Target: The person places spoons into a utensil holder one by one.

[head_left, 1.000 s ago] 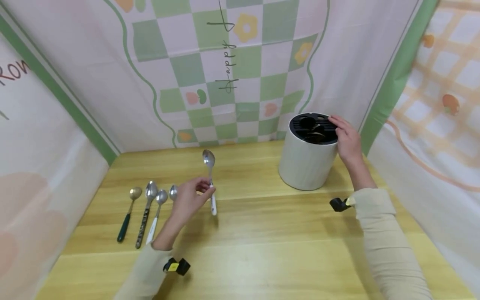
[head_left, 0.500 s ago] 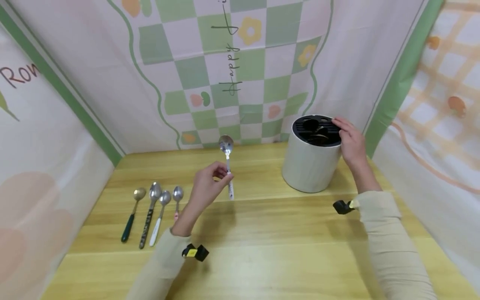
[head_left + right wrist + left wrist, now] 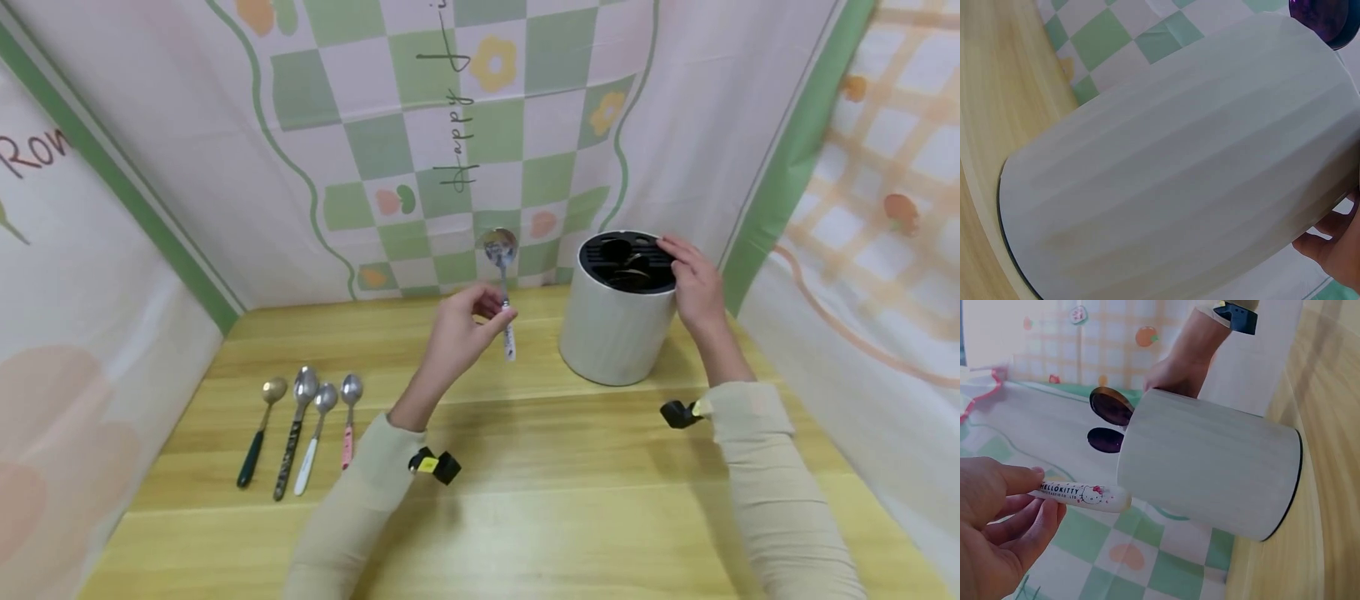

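In the head view my left hand (image 3: 468, 329) pinches a spoon (image 3: 509, 333) by its white patterned handle, with its metal bowl pointing up, above the table. The left wrist view shows the handle (image 3: 1082, 495) with Hello Kitty print; the bowl is out of that view. To the right stands a pale, ribbed utensil holder (image 3: 617, 337) with a black slotted top. My right hand (image 3: 699, 283) rests against its right side, fingers reaching up to the rim. Two dark, rounded spoon bowls (image 3: 1105, 440) stick out of the holder in the left wrist view.
Several spoons lie side by side at the table's left: one with a dark green handle (image 3: 251, 458), a black patterned one (image 3: 288, 458), a white one (image 3: 305, 467) and a pink one (image 3: 347, 447). Behind the wooden table (image 3: 540, 533) hangs a checked cloth (image 3: 487, 125).
My left hand has carried the spoon to the right and farther back, towards the holder, uncovering the pink-handled spoon. My right hand has stayed at the holder.
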Motion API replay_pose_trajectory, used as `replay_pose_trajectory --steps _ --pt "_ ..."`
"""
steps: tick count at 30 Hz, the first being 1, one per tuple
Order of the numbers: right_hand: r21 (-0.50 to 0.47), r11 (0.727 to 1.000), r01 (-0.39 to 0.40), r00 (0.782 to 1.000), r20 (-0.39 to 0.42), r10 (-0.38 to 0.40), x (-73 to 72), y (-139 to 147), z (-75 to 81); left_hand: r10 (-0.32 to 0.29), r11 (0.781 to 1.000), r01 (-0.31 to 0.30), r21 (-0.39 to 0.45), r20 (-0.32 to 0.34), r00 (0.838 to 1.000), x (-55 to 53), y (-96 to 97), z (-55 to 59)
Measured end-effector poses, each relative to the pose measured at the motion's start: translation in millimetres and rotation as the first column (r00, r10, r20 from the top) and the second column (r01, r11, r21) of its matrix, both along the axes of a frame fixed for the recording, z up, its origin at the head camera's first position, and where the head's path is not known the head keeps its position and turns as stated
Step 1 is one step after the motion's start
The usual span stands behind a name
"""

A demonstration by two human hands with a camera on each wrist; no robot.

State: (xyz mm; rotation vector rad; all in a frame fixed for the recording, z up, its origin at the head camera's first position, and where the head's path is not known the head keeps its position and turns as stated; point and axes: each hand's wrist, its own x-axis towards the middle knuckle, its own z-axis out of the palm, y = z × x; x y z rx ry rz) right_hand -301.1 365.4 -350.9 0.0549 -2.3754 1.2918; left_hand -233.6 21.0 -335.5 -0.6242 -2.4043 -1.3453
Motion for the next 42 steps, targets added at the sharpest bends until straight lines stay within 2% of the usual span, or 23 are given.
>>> replay_pose_trajectory --steps 10,16,23,33,42 --pt "0.030 1.000 -0.004 1.000 -0.004 0.004 -0.9 0.3 -1.1 -0.047 0.999 0.046 -0.013 -0.027 0.999 -14.4 27.1 20.3" --pt "0.032 0.999 -0.010 1.000 0.002 0.010 -0.2 -1.3 -1.9 -0.050 0.999 0.050 -0.013 -0.061 0.997 -23.8 37.2 25.5" --pt "0.023 1.000 -0.006 1.000 0.006 0.006 -0.5 -0.6 -1.4 -0.059 0.998 0.058 -0.015 -0.052 0.997 -35.6 50.4 31.4" --pt "0.035 0.999 0.008 1.000 -0.019 -0.007 -0.2 0.4 2.5 -0.058 0.998 0.058 -0.010 -0.146 0.987 -48.5 72.4 47.8" --pt "0.029 1.000 -0.002 1.000 -0.015 0.003 2.6 -0.7 1.0 -0.043 0.999 0.046 0.010 -0.191 0.981 -55.5 89.6 60.9"
